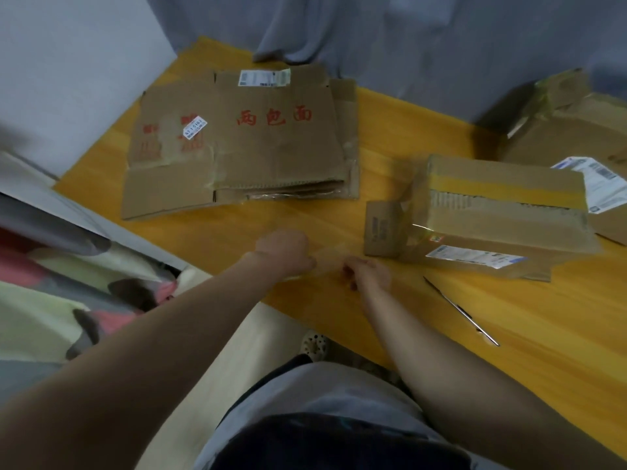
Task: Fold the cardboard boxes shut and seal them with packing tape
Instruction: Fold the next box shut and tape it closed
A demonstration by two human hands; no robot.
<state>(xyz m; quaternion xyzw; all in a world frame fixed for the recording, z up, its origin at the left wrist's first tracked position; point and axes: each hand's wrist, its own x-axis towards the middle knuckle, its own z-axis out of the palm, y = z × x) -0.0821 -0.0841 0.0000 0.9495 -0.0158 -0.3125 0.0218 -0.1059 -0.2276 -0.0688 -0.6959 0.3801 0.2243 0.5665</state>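
Clear tape stretches between left hand and right hand.

Both arms bare, stretched forward, forearms converging. Left hand knuckles up, fingers curled under. Right hand just beside it, fingertips bunched toward the left. A clear strip pinched between the two hands; blur hides the grip detail

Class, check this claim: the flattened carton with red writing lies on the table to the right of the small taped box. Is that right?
No. In the head view the flattened carton with red writing lies on the table to the left of the small taped box, not the right.
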